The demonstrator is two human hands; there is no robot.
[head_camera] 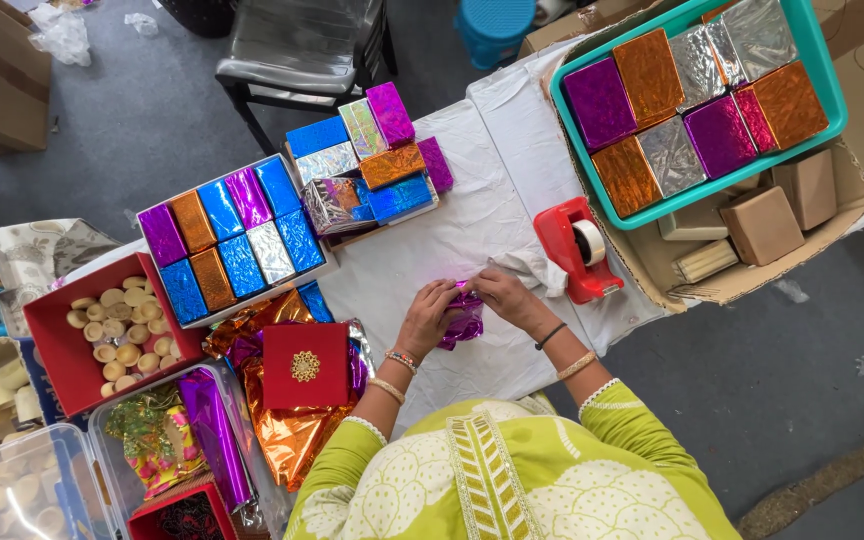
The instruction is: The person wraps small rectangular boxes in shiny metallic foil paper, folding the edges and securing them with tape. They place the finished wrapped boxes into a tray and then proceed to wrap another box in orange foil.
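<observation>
Both of my hands meet on a small box wrapped in shiny purple foil (466, 322), which rests on the white table cover (452, 235). My left hand (428, 318) grips the box's left side, fingers curled over the foil. At the box's upper right edge, the fingers of my right hand (505, 294) pinch the foil. Bangles sit on both wrists. Most of the box is hidden under my fingers.
A red tape dispenser (577, 248) stands just right of my hands. A teal tray (820, 70) of foil-wrapped boxes sits on a cardboard carton of plain boxes at the back right. More wrapped boxes (242, 240) fill trays at the left. A red flat box (304, 366) lies on loose foil sheets.
</observation>
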